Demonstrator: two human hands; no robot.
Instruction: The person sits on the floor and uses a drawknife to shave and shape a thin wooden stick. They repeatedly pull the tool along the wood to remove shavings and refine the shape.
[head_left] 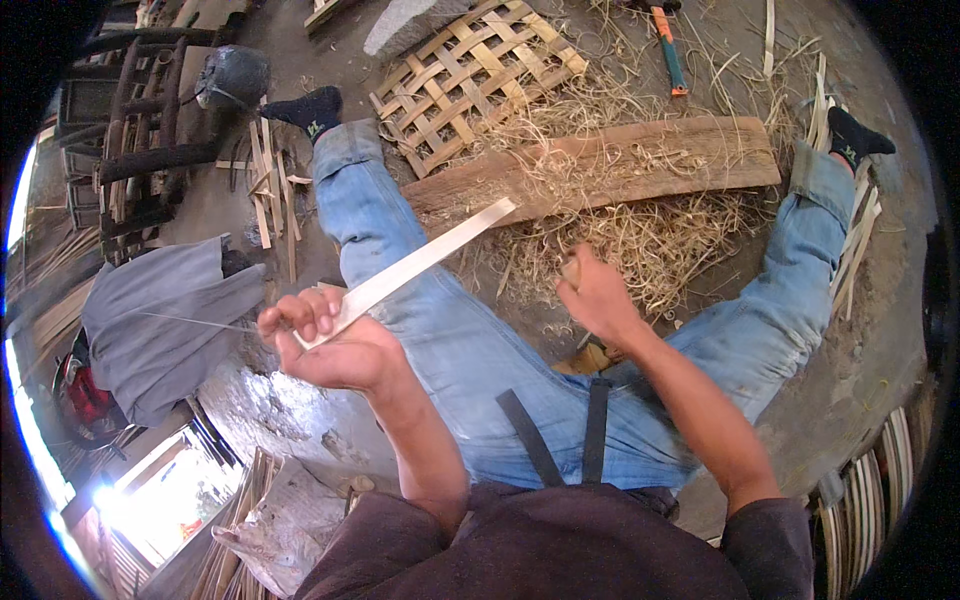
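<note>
My left hand (335, 345), above my left thigh, is closed round the lower end of a pale, flat bamboo strip (420, 262). The strip slants up and to the right, its far end over the edge of a wooden plank (690, 160). A thin pale sliver sticks out leftward by the fingers. My right hand (598, 295) is closed above the heap of curled shavings (640, 255), between my legs. A small tan, rounded end, perhaps a wooden handle, shows at its fingers; the rest of that thing is hidden.
A woven lattice panel (470, 80) lies beyond the plank, near a grey stone (415, 25). A hammer (668, 55) with an orange and green handle lies at the back. Cut strips (265, 190) lie left of my foot, with a grey cloth (160, 330) nearer.
</note>
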